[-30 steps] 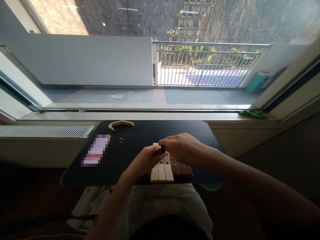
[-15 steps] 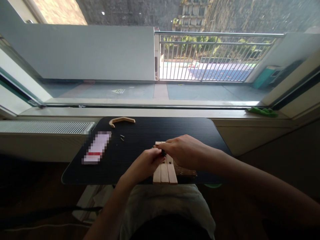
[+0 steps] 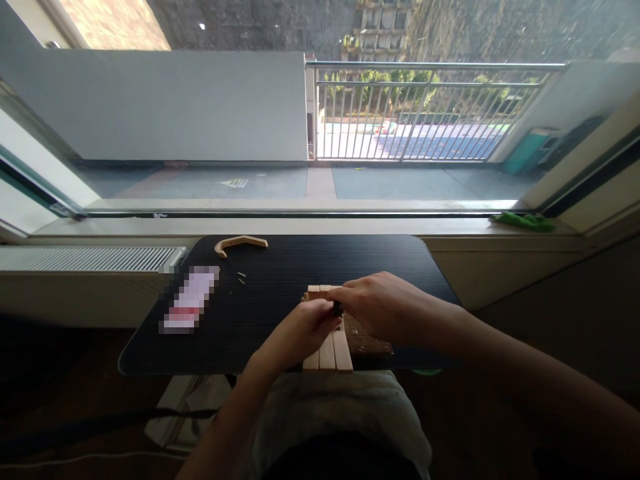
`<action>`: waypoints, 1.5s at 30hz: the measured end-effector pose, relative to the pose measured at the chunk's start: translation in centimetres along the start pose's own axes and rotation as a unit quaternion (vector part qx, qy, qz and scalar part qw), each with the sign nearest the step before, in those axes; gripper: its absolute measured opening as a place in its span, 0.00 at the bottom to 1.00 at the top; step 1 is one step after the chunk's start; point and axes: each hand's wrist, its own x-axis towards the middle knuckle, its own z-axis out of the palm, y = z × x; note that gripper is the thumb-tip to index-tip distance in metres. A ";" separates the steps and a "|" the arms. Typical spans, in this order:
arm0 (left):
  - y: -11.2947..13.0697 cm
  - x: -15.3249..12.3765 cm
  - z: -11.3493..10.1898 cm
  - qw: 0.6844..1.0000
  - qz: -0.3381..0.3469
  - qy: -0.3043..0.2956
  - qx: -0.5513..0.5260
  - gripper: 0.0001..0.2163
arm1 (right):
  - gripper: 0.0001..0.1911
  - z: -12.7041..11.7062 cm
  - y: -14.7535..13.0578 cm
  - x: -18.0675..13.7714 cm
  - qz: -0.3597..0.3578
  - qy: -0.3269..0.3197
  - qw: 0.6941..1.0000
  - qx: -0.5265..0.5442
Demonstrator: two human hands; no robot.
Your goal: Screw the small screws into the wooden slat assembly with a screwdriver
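Three pale wooden slats [image 3: 327, 355] lie side by side at the front of the black table [image 3: 280, 267]. Over their middle, my right hand [image 3: 383, 300] is closed, fingertips down, around a small black tool [image 3: 337, 309], most of which is hidden. My left hand [image 3: 303, 327] reaches in from the left, its thumb and fingers pinched at the same black piece. Dark holes show in the right slat near the fingertips. Beneath the slats, a brown, shiny, wrapped-looking piece [image 3: 370, 341] sticks out to the right.
A curved wooden piece [image 3: 243, 241] rests at the table's back left. Two small screws [image 3: 241, 278] lie nearer, beside a blurred-out pinkish sheet [image 3: 193, 300]. Behind the table are a window sill [image 3: 310, 227] with a green cloth [image 3: 523, 222], and a radiator [image 3: 90, 259].
Both hands and the black tool have shifted slightly right, from about the middle slat to the right slat. The view has moved a little.
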 end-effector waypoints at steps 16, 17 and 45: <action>0.3 0.3 0.6 0.999 -0.019 -0.020 -0.016 0.07 | 0.16 -0.9 0.4 -0.6 -0.001 -0.031 0.999 -0.010; 0.3 0.3 0.6 1.000 -0.019 -0.018 -0.013 0.07 | 0.16 -1.0 0.4 -0.6 0.000 -0.032 0.999 -0.010; -0.5 -1.0 -1.0 0.957 -0.018 -0.124 0.263 0.16 | 0.12 -0.2 0.7 -2.2 0.107 0.063 0.992 -0.036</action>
